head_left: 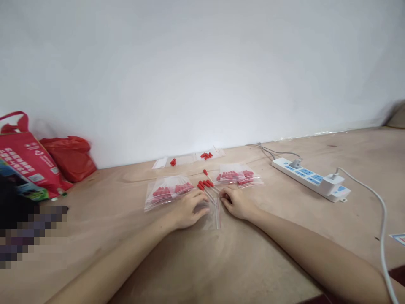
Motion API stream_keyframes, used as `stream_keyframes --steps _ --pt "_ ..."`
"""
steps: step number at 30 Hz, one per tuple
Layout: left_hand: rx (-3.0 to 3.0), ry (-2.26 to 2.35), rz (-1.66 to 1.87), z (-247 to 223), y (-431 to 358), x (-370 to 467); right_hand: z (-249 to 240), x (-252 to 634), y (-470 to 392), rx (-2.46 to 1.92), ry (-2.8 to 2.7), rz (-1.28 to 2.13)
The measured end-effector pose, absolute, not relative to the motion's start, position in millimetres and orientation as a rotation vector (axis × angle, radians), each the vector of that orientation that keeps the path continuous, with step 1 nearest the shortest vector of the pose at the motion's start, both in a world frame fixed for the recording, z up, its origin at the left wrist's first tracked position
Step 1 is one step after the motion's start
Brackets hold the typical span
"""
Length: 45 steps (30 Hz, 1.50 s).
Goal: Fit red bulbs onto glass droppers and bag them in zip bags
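Note:
Several red-tipped thin white sticks (208, 183) lie loosely between my hands. Under and beside my left hand (191, 209) is a clear zip bag (212, 221), flat on the table. The left thumb and fingers are apart in a loose curve, touching the bag, with nothing visible in their grip. My right hand (237, 202) is at the other side of the sticks, its fingertips curled together near the stick ends; what they hold, if anything, is hidden. Clear bags filled with red pieces lie beyond my left hand (163, 192) and beyond the right (232, 175).
Farther back, small red pieces (206, 156) and a red clump (173, 162) rest on flat clear bags near the wall. A white power strip (303, 175) with plugs and a cable (381, 219) occupies the right. Red bags (72, 156) stand at the left.

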State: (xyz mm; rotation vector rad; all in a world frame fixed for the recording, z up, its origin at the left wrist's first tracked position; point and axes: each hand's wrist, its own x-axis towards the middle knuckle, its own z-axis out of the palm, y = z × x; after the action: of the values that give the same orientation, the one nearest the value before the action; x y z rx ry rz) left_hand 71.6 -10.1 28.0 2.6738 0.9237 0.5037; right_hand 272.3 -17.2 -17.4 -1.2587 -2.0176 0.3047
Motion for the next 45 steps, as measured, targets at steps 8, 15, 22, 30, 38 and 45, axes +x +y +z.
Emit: stream_keyframes --steps 8,15,22,30,38,45 --pt "2.542 1.065 0.346 8.2 -34.5 30.4 -17.3 264.5 -5.0 -1.554 -1.981 0.255" --pt "2.656 1.055 0.276 23.5 -34.8 34.8 -14.2 260.5 -9.0 -1.815 -2.016 0.065" --pt "2.753 1.04 0.133 24.1 -9.4 52.7 -18.1 268.3 0.4 -1.755 -1.996 0.209" --pt "2.74 1.091 0.32 5.9 -10.2 56.8 -12.8 267.6 -3.7 -1.647 -2.056 0.247" --pt "2.716 1.077 0.308 8.0 -10.3 56.0 -14.6 268.9 -5.4 -1.593 -2.095 0.057" --pt "2.695 1.071 0.338 6.8 -9.6 54.9 3.8 290.2 3.9 -1.302 -1.501 0.26"
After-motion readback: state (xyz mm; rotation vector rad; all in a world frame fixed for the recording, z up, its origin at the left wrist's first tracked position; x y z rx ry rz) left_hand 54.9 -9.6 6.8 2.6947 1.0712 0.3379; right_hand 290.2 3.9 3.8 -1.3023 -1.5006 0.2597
